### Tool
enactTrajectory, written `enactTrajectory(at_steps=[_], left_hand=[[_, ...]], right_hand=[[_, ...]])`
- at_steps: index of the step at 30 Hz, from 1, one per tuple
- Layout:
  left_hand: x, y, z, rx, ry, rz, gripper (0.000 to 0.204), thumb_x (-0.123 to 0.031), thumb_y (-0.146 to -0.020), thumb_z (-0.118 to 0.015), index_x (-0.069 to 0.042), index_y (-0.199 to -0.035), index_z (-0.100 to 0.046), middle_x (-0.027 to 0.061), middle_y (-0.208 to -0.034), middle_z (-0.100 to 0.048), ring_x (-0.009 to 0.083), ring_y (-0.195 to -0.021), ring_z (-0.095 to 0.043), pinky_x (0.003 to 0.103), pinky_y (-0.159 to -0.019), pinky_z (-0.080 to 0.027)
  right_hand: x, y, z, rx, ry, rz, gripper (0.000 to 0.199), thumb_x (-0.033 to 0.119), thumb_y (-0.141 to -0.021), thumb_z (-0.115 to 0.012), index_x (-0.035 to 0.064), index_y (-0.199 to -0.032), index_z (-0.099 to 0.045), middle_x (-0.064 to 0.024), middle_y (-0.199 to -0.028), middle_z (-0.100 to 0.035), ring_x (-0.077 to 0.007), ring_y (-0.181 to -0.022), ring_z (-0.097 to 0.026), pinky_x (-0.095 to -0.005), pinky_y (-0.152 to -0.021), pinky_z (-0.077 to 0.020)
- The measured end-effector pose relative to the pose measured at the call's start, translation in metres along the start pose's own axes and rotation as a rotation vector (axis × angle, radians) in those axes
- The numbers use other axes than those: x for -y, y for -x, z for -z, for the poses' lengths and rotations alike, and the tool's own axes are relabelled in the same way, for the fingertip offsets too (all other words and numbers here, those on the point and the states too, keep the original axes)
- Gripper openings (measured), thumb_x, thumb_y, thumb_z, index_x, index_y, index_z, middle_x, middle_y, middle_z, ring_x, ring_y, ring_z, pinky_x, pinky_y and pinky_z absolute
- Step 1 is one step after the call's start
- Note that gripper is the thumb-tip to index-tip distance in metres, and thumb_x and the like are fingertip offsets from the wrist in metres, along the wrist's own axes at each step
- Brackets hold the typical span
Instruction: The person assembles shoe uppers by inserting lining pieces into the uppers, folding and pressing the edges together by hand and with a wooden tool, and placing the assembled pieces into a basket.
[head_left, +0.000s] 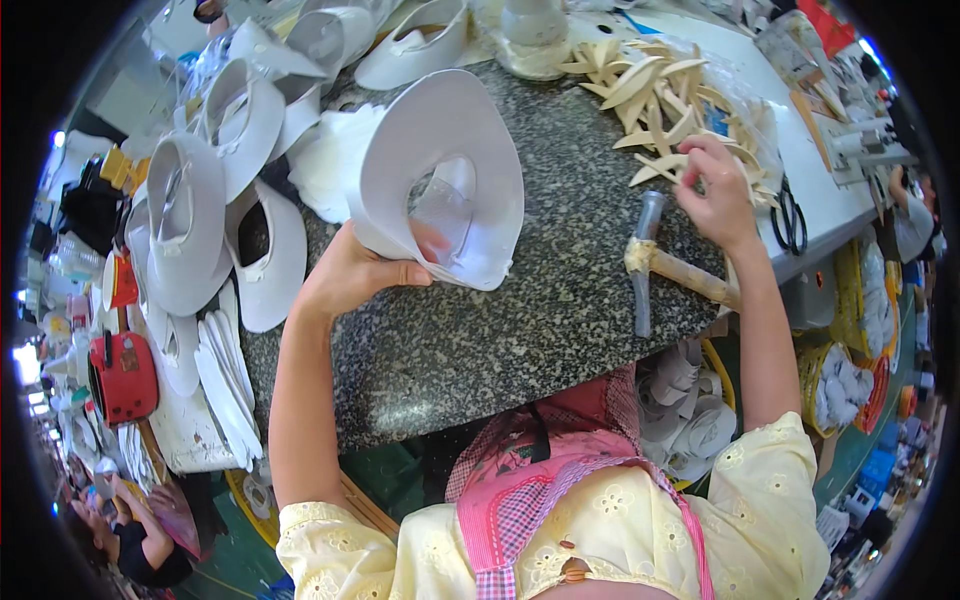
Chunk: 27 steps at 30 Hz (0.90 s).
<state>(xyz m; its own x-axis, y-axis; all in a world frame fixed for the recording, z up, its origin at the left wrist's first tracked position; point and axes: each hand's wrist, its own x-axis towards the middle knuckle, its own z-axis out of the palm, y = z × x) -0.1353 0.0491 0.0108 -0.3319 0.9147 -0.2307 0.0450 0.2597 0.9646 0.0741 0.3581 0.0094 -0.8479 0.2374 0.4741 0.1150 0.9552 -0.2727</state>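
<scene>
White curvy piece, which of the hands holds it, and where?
The left hand grips the white curved piece at its lower edge, fingers inside its opening.

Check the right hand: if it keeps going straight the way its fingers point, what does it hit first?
The right hand points up-left into the pile of pale wooden strips; its fingertips already seem to touch the nearest ones. Those strips come first, though depth is unclear.

A crowded workshop is indicated: a speckled stone workbench (520,330) with a hammer (645,262), scissors (790,220) at right, and stacked white cut pieces (190,220) at left.
</scene>
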Motion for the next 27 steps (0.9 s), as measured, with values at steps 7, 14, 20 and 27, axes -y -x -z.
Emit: enactTrajectory(at_steps=[7,14,20,27], left_hand=[[0.035,0.042,0.001,-0.059,-0.140,-0.148,0.017,-0.001,-0.064,-0.065,-0.003,-0.080,-0.061,0.0074,-0.085,-0.061,0.0161,-0.080,-0.058,0.029,-0.075,-0.044],[0.047,0.052,-0.005,-0.190,-0.227,-0.243,0.026,-0.006,-0.062,-0.065,-0.002,-0.088,-0.059,0.0133,-0.089,-0.061,0.0291,-0.083,-0.058,0.034,-0.077,-0.045],[0.050,0.061,-0.002,-0.150,-0.344,-0.337,0.031,-0.005,-0.062,-0.064,-0.005,-0.092,-0.059,0.0148,-0.089,-0.061,0.0324,-0.082,-0.057,0.037,-0.074,-0.046],[0.059,0.058,-0.005,-0.180,-0.430,-0.411,0.033,-0.003,-0.064,-0.061,-0.005,-0.096,-0.058,0.0133,-0.095,-0.059,0.0309,-0.089,-0.055,0.037,-0.082,-0.043]], right_hand=[[0.102,-0.010,0.025,0.165,-0.796,-0.181,0.011,-0.003,-0.065,-0.059,0.0001,-0.075,-0.058,-0.0035,-0.072,-0.058,-0.0084,-0.065,-0.054,-0.0205,-0.060,-0.0418],[0.169,-0.019,-0.063,0.207,-0.446,0.360,0.010,0.007,-0.068,-0.063,0.0063,-0.078,-0.059,-0.0087,-0.069,-0.059,-0.0243,-0.058,-0.058,-0.0305,-0.050,-0.0454],[0.177,-0.026,-0.064,0.355,-0.454,0.156,0.011,0.008,-0.070,-0.061,0.0079,-0.081,-0.062,-0.0106,-0.074,-0.061,-0.0234,-0.059,-0.060,-0.0299,-0.053,-0.0472],[0.183,-0.031,-0.066,0.437,-0.516,0.022,0.012,0.004,-0.070,-0.061,0.0053,-0.082,-0.061,-0.0112,-0.073,-0.062,-0.0207,-0.060,-0.062,-0.0272,-0.054,-0.0479]])
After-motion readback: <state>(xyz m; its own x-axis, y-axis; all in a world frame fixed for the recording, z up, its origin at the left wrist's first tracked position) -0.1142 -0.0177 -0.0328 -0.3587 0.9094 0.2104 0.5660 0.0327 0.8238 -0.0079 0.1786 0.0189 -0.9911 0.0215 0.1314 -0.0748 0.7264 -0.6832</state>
